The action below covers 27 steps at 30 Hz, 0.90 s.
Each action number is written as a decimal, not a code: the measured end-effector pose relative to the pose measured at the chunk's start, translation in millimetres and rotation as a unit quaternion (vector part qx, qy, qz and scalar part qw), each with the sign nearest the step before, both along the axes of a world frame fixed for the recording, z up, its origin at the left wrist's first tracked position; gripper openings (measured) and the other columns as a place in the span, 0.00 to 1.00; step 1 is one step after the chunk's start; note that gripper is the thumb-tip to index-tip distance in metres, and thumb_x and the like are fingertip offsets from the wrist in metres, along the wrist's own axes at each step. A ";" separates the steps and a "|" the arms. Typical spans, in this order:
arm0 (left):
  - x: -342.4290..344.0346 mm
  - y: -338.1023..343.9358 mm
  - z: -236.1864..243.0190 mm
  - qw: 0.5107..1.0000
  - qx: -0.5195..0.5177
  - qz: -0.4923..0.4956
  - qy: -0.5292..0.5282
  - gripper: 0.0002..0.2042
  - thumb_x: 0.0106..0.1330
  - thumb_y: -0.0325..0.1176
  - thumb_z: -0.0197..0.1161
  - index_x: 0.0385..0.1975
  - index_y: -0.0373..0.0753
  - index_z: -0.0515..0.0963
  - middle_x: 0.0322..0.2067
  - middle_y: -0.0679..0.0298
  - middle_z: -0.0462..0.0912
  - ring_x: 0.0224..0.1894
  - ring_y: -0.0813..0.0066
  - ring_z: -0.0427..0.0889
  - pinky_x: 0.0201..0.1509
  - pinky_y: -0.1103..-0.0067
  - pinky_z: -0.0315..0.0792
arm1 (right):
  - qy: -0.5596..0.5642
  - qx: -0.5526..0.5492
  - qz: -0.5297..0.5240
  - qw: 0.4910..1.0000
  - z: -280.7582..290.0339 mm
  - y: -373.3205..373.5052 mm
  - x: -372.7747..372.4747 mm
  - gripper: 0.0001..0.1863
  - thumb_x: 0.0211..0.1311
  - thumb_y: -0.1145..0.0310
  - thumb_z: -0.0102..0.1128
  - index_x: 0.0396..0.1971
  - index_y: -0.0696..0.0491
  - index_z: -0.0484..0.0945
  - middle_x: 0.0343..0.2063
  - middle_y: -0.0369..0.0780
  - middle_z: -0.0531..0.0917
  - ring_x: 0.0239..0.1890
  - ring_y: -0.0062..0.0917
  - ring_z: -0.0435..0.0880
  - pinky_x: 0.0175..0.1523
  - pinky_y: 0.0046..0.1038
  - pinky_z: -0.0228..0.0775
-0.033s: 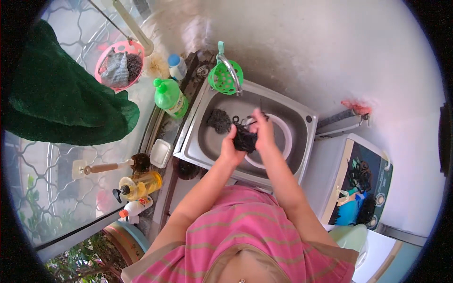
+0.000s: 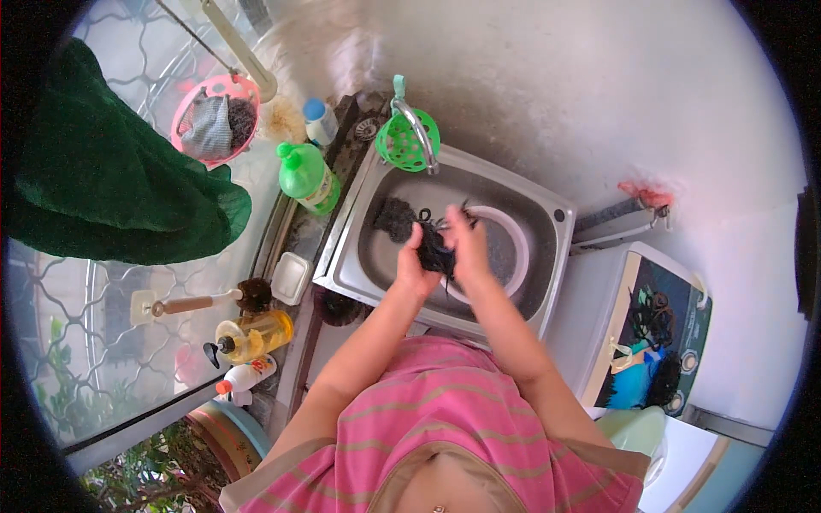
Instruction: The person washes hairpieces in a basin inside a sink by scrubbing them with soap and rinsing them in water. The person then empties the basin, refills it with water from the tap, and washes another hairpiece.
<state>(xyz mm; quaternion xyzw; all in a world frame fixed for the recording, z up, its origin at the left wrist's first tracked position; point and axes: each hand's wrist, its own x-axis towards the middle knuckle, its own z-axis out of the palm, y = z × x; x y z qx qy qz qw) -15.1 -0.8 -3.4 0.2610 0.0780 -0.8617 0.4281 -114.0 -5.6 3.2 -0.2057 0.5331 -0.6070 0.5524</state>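
Over the steel sink [image 2: 539,316], my left hand [image 2: 415,265] grips a black stringy bundle [image 2: 436,248]. My right hand [image 2: 468,252] closes on its right side, with loose strands poking out above and below the fingers. A dark grey fuzzy wad [image 2: 393,215] lies at the basin's left, behind the bundle. Beneath my hands a pale ring-shaped thing [image 2: 519,248] rests in the basin, partly hidden.
A green perforated basket [image 2: 398,141] hangs at the tap [image 2: 419,128]. Left are a green bottle [image 2: 308,179], soap dish [image 2: 291,278], yellow pump bottle [image 2: 261,338], pink basket [image 2: 184,128] and green cloth [image 2: 111,197]. An appliance [image 2: 581,325] holding dark items stands right.
Both hands and the black bundle have shifted slightly leftward, and the right hand's grip has changed, leaving more strands dangling below it.
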 end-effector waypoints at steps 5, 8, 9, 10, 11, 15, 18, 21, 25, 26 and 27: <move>8.4 -2.2 -31.7 0.988 -0.038 0.017 0.149 0.23 0.64 0.50 0.46 0.50 0.38 0.68 0.46 0.59 0.74 0.47 0.58 0.72 0.53 0.65 0.65 | 0.487 -0.204 -0.054 0.847 -8.6 9.8 29.1 0.10 0.53 0.63 0.58 0.24 0.55 0.75 0.13 0.41 0.75 0.16 0.31 0.74 0.23 0.30 0.63; -1.8 2.9 -22.0 0.998 -0.011 0.021 -0.066 0.13 0.64 0.41 0.49 0.40 0.40 0.74 0.39 0.64 0.78 0.43 0.71 0.76 0.51 0.74 0.68 | 0.534 -0.036 -0.062 0.842 -15.7 -15.0 8.2 0.14 0.57 0.58 0.52 0.22 0.55 0.75 0.17 0.48 0.77 0.22 0.44 0.77 0.28 0.40 0.66; -4.5 0.8 -16.8 0.998 -0.013 0.016 -0.067 0.13 0.64 0.41 0.49 0.40 0.40 0.74 0.39 0.64 0.78 0.43 0.71 0.76 0.51 0.74 0.68 | 0.507 0.038 -0.083 0.857 -17.0 -23.5 2.3 0.16 0.58 0.56 0.50 0.22 0.54 0.75 0.18 0.48 0.77 0.23 0.46 0.76 0.29 0.42 0.66; -6.4 -0.8 -6.8 0.997 -0.025 0.017 -0.064 0.14 0.63 0.42 0.50 0.40 0.40 0.73 0.39 0.64 0.78 0.42 0.71 0.76 0.50 0.74 0.68 | 0.511 0.030 -0.107 0.852 -14.0 -24.4 3.1 0.17 0.59 0.56 0.49 0.23 0.54 0.76 0.17 0.48 0.77 0.23 0.46 0.77 0.30 0.42 0.66; -7.7 -2.9 1.9 0.997 -0.037 0.017 -0.061 0.14 0.63 0.42 0.50 0.41 0.40 0.73 0.38 0.64 0.78 0.42 0.70 0.76 0.49 0.73 0.69 | 0.510 0.031 -0.109 0.853 -11.7 -20.4 6.8 0.17 0.59 0.56 0.49 0.23 0.54 0.76 0.17 0.48 0.77 0.23 0.46 0.77 0.30 0.42 0.66; 10.8 -25.0 0.5 0.996 -0.082 -0.004 0.037 0.15 0.62 0.47 0.51 0.38 0.43 0.75 0.36 0.65 0.78 0.38 0.71 0.77 0.45 0.74 0.71 | 0.464 -0.062 -0.022 0.883 34.0 28.9 54.8 0.14 0.55 0.56 0.53 0.21 0.51 0.77 0.19 0.49 0.78 0.26 0.44 0.79 0.32 0.40 0.69; -0.5 -13.8 10.8 1.000 -0.016 -0.008 -0.020 0.14 0.63 0.45 0.49 0.37 0.42 0.75 0.35 0.66 0.79 0.35 0.72 0.77 0.41 0.76 0.72 | 0.588 -0.060 -0.001 0.807 11.3 8.7 39.2 0.17 0.57 0.55 0.51 0.18 0.52 0.77 0.18 0.48 0.78 0.24 0.46 0.78 0.32 0.42 0.68; -5.1 -5.4 13.9 0.996 -0.013 -0.010 -0.090 0.16 0.62 0.43 0.48 0.42 0.40 0.73 0.41 0.63 0.77 0.45 0.68 0.75 0.52 0.71 0.67 | 0.551 0.049 -0.066 0.831 4.0 -35.4 0.1 0.20 0.59 0.53 0.47 0.19 0.53 0.77 0.17 0.48 0.78 0.23 0.46 0.78 0.31 0.42 0.68; -11.0 -15.8 39.6 0.997 0.003 0.012 -0.074 0.22 0.62 0.47 0.47 0.50 0.39 0.71 0.48 0.62 0.74 0.51 0.68 0.72 0.58 0.73 0.62 | 0.515 0.036 -0.074 0.853 18.7 -17.8 12.1 0.16 0.57 0.56 0.52 0.22 0.55 0.77 0.19 0.48 0.78 0.24 0.42 0.79 0.29 0.37 0.67; -4.8 -21.8 32.6 0.998 -0.052 0.027 0.022 0.24 0.62 0.49 0.46 0.53 0.39 0.68 0.51 0.62 0.72 0.53 0.68 0.69 0.58 0.73 0.60 | 0.503 -0.037 -0.068 0.861 27.6 0.8 31.8 0.17 0.58 0.56 0.50 0.22 0.54 0.78 0.19 0.47 0.79 0.25 0.43 0.79 0.30 0.39 0.67; 7.4 -31.7 6.0 0.993 -0.110 0.029 0.031 0.25 0.63 0.50 0.45 0.54 0.40 0.68 0.53 0.62 0.71 0.55 0.68 0.67 0.57 0.73 0.61 | 0.487 -0.113 -0.057 0.864 38.2 15.4 47.9 0.18 0.58 0.55 0.48 0.22 0.53 0.78 0.18 0.47 0.79 0.25 0.43 0.79 0.30 0.40 0.68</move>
